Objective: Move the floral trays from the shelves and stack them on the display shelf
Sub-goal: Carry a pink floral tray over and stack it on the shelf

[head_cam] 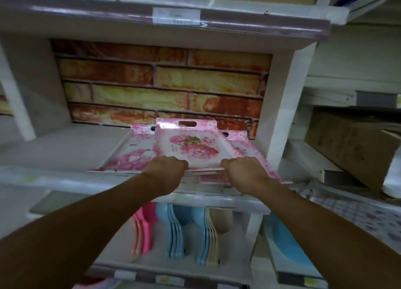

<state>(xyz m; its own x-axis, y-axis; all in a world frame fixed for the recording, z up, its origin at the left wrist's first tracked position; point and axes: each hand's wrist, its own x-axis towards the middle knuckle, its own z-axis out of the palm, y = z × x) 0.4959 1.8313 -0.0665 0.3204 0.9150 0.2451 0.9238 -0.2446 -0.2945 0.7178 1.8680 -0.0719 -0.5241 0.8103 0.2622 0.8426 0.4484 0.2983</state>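
Head view looks into a white display shelf (54,145) backed by a brick-patterned panel (160,82), the whole frame softened by motion blur so fine print on the price label (176,16) above cannot be read. On the shelf lies a large pink floral tray (130,154), its right part covered by a smaller floral tray (188,145) with a slot handle at its far end; another tray edge (245,145) pokes out at the right, mostly hidden. Both hands hold the smaller tray's near edge: the left hand (166,169) curls over its left corner, the right hand (243,172) over its right corner, fingertips hidden under the rim. Below, pink, blue and beige scoops (178,230) hang in rows, partly cut off by the forearms. A cardboard box (347,145) sits at far right.
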